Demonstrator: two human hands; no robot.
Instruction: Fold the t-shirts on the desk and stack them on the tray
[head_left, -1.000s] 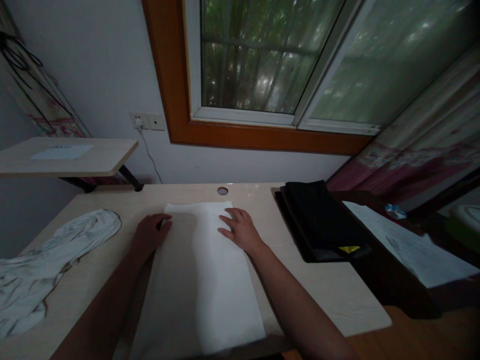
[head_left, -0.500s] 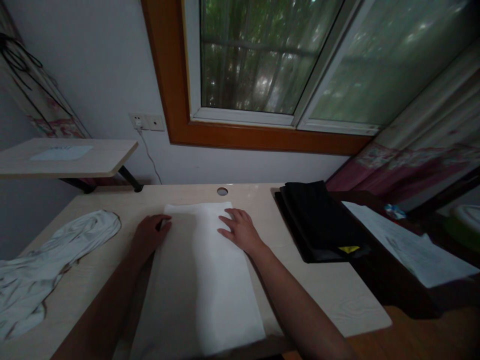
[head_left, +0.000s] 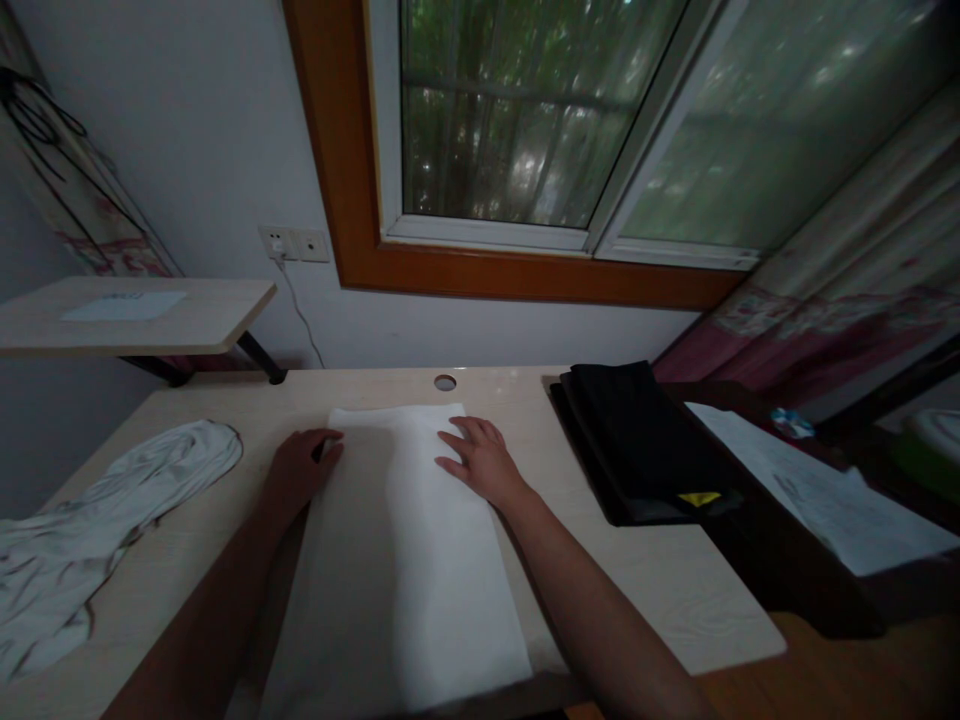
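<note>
A long, flat folded white cloth point(head_left: 442, 560) lies on the desk in front of me, running from the middle of the desk toward its near edge. At its far left corner rests my left hand point(head_left: 300, 470); thumb and forefinger touch the cloth's edge with a gap between them. My right hand point(head_left: 484, 460) lies on the far right side of the cloth, fingers spread and pointing left. A shadow covers the left half of the cloth. Neither hand lifts it.
A crumpled white garment point(head_left: 165, 470) lies on the left. Folded black clothing point(head_left: 637, 430) is stacked on the right. A small raised shelf point(head_left: 202, 310) stands back left. Beyond the wooden desk's point(head_left: 720, 610) right side, papers point(head_left: 817, 490) lie on a dark surface.
</note>
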